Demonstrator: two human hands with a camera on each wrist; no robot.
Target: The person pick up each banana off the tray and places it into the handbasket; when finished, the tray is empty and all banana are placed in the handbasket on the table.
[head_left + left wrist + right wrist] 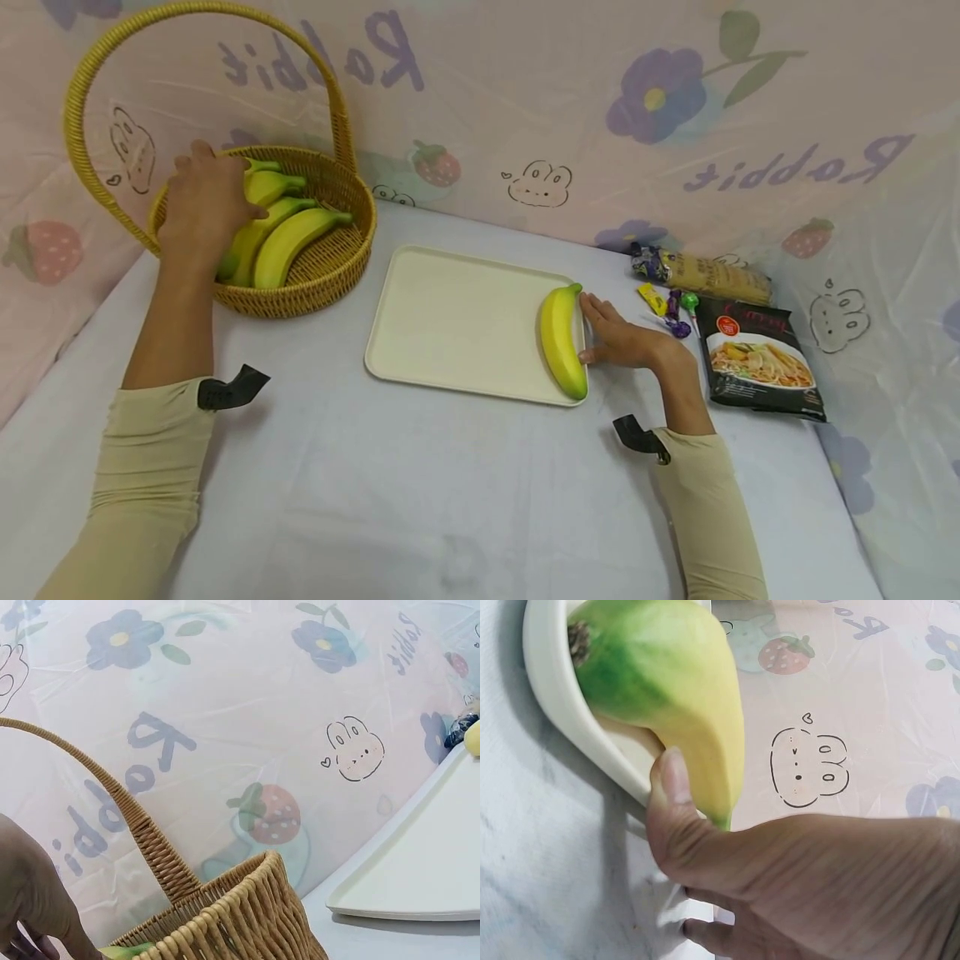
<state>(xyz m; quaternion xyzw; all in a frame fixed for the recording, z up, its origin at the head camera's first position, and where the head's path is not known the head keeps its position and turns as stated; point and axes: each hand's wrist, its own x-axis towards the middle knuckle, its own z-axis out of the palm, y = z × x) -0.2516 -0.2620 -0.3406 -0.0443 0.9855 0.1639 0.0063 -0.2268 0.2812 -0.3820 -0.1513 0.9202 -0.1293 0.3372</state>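
At the left, my left hand (204,204) reaches over the rim of a wicker basket (330,287) onto several yellow bananas (296,242) with green ends. Its fingertips are mostly hidden, so I cannot tell whether they grip a banana. In the left wrist view the left hand (34,900) bends down with the thumb near a banana tip. A single banana (559,342) lies along the right end of a cream tray (457,325). My right hand (618,335) rests beside that end, fingers extended outside the tray and thumb against its rim, close to the banana.
A tall handle (75,108) arches over the basket. To the right of the tray lie a black noodle packet (761,358), a long brown packet (705,273), small candies (652,298) and a green lollipop (689,301). A printed curtain (480,100) hangs behind the white table.
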